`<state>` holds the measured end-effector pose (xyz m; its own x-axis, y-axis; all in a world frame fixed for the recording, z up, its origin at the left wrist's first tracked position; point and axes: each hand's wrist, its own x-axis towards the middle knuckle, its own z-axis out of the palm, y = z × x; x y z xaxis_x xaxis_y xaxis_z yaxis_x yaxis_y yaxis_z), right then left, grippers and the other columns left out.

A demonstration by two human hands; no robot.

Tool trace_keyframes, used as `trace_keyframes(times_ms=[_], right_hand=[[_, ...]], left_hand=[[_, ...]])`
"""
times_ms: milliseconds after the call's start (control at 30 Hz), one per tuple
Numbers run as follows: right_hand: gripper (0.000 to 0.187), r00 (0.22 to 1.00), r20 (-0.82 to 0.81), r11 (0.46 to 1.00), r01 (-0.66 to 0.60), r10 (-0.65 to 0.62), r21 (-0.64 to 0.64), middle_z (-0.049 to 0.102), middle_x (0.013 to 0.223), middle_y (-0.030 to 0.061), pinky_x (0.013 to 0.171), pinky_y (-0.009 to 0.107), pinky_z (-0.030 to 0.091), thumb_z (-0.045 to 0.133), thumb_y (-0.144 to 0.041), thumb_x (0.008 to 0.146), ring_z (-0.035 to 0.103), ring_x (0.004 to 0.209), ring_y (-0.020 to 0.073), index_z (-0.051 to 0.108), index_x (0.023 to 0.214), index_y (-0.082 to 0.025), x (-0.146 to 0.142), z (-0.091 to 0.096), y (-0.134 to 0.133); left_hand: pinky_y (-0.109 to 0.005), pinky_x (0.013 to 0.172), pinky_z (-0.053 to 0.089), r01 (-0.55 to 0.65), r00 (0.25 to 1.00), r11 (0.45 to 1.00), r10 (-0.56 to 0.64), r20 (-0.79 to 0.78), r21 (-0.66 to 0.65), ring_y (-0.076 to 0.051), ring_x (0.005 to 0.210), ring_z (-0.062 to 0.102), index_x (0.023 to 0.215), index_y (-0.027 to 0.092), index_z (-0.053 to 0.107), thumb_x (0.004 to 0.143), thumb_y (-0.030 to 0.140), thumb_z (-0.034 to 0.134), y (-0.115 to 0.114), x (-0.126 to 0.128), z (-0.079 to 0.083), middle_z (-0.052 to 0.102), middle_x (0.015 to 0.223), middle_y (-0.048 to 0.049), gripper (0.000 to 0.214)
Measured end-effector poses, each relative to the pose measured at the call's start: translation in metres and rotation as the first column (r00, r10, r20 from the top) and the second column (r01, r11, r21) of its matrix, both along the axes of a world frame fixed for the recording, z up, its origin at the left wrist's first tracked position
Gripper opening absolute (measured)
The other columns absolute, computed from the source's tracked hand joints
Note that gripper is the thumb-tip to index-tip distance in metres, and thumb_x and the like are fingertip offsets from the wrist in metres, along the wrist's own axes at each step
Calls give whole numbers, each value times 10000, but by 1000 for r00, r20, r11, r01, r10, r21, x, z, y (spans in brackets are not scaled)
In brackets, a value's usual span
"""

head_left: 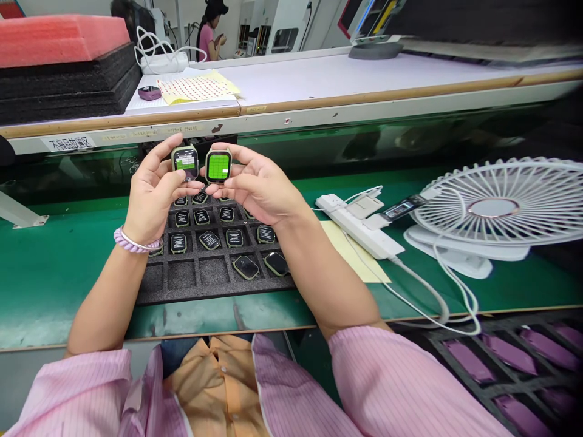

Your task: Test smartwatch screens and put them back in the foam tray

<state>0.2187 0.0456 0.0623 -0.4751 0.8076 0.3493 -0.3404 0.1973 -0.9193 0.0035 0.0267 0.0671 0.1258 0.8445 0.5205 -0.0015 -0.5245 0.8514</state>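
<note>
My left hand (157, 182) grips a smartwatch (185, 162) by its edges, thumb at the lower part of the screen, which shows green with a white box. Beside it, my right hand (259, 182) holds a second smartwatch (218, 166) whose screen is lit with a green grid and one white cell. Both watches are strapless, with pale green cases, held upright above a black foam tray (214, 291). Several like watches lie in the tray's compartments, most with white text on dark screens. Two in the front row, one of them a dark-screened watch (246, 267), sit tilted. My hands hide the tray's back part.
To the right are a white power strip (359, 224) with cables, a yellow sheet (350, 255) and a white fan (492, 206). Purple pieces (510, 352) fill another tray at lower right. Foam blocks (64, 42) are stacked on the shelf. A person (211, 33) is in the background.
</note>
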Motion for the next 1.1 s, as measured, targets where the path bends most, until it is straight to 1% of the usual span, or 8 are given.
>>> trace_keyframes(times_ms=[167, 500, 600, 733, 800, 867, 967, 1100], right_hand=[[534, 1000, -13, 1000, 4, -4, -22, 730, 1148, 57, 861, 303, 649, 745, -309, 925, 754, 878, 135, 554, 1412, -203, 0, 0, 1], [540, 998, 3, 996, 67, -67, -61, 729, 1106, 32, 776, 281, 641, 738, -207, 839, 749, 842, 137, 594, 1360, -219, -3, 7, -6], [505, 997, -4, 994, 78, -78, -73, 736, 1066, 26, 733, 266, 624, 803, -291, 842, 725, 778, 124, 607, 1301, -218, -4, 7, -5], [516, 992, -20, 989, 121, -124, -84, 737, 961, 21, 603, 221, 566, 900, -496, 803, 677, 697, 113, 627, 1142, -219, -5, 3, -2], [526, 990, -32, 987, 132, -135, -88, 733, 907, 17, 561, 206, 539, 914, -528, 789, 669, 675, 114, 622, 1096, -217, -5, 2, 0], [496, 991, -47, 988, 117, -122, -97, 742, 898, 23, 553, 209, 539, 889, -509, 823, 665, 643, 112, 616, 1108, -210, -5, 2, 2], [375, 994, -54, 986, 90, -99, -140, 766, 943, 52, 585, 250, 577, 751, -424, 924, 676, 613, 120, 606, 1175, -186, -6, 4, 2], [320, 991, -66, 972, 102, -118, -213, 772, 939, 62, 614, 295, 609, 565, -263, 897, 712, 630, 150, 602, 1197, -159, -10, 7, 2]], left_hand=[[-325, 807, 696, 3, 1000, 999, -2, 29, -34, -178, 831, 782, 1427, 297, 600, 929, 336, 670, -2, 1, 2, 761, 1147, -43, 503], [-354, 817, 699, -35, 999, 997, 35, -3, -66, -188, 844, 781, 1407, 317, 603, 939, 335, 650, -7, 3, 6, 750, 1170, -41, 471], [-341, 792, 695, -37, 999, 996, 38, 13, -87, -181, 807, 777, 1389, 315, 615, 936, 330, 648, -8, 5, 6, 756, 1128, -34, 455], [-295, 705, 678, -56, 998, 991, 60, 26, -117, -161, 737, 762, 1334, 294, 639, 946, 351, 643, -9, 7, 8, 760, 1089, -29, 392], [-263, 645, 654, -76, 997, 992, 78, 15, -105, -141, 680, 732, 1287, 278, 651, 949, 376, 663, -9, 7, 7, 747, 1039, -23, 352], [-225, 568, 608, -105, 994, 992, 106, 1, -75, -117, 618, 679, 1226, 265, 665, 926, 397, 722, -8, 7, 7, 713, 940, -9, 332], [-191, 505, 548, -131, 991, 991, 131, -3, -37, -99, 592, 609, 1151, 256, 673, 841, 384, 836, -8, 6, 6, 671, 867, 1, 373], [-220, 581, 580, -107, 994, 993, 106, -18, -44, -130, 711, 641, 1199, 260, 632, 767, 332, 876, -9, 6, 6, 678, 954, -18, 501]])
